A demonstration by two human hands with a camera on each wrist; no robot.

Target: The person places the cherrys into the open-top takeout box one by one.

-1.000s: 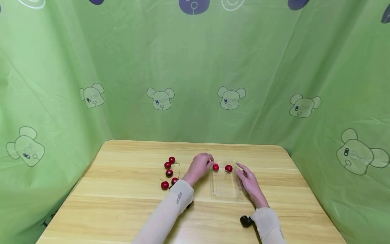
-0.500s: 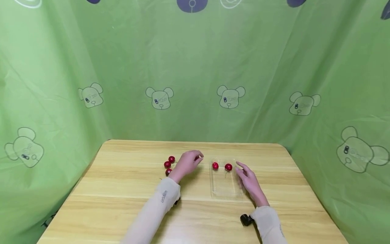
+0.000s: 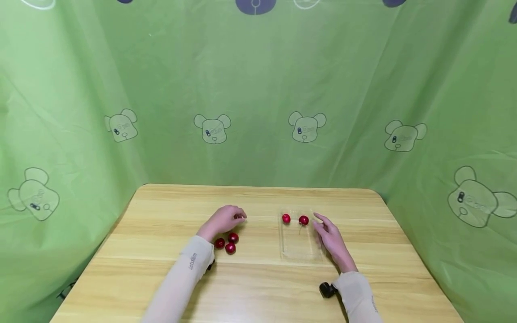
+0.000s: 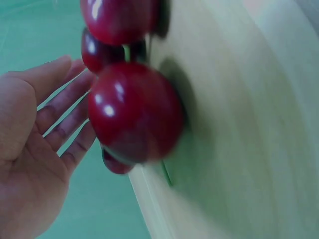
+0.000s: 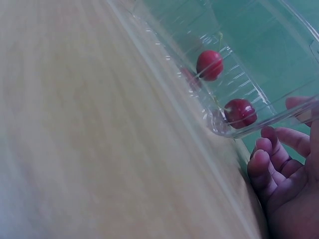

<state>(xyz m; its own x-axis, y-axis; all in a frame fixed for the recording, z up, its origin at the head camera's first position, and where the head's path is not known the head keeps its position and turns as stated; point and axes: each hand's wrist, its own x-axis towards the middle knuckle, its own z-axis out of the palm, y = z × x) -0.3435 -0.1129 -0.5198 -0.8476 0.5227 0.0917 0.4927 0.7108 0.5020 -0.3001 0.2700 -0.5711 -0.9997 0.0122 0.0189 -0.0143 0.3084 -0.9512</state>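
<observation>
My left hand [image 3: 223,220] hovers over the loose cherries on the left of the table, fingers loosely bent and holding nothing. Three dark red cherries [image 3: 230,248] show beside its wrist; others are hidden under it. From the left wrist, a large near cherry [image 4: 134,114] partly covers the fingers [image 4: 70,107]. A clear plastic box [image 3: 282,242] lies right of centre, with a bright red cherry [image 3: 286,218] and a darker stemmed cherry [image 3: 304,220] in its far end. Relaxed fingers of my right hand [image 3: 332,240] lie against the box's right side; exact contact is unclear.
The wooden table [image 3: 258,287] has rounded far corners. Green curtain [image 3: 258,170] with bear prints hangs close behind it and along both sides. A black wrist camera [image 3: 327,290] sticks out by the right sleeve.
My left hand has left the bright red cherry in the box and moved left, over the loose cherries. The right hand has stayed at the box.
</observation>
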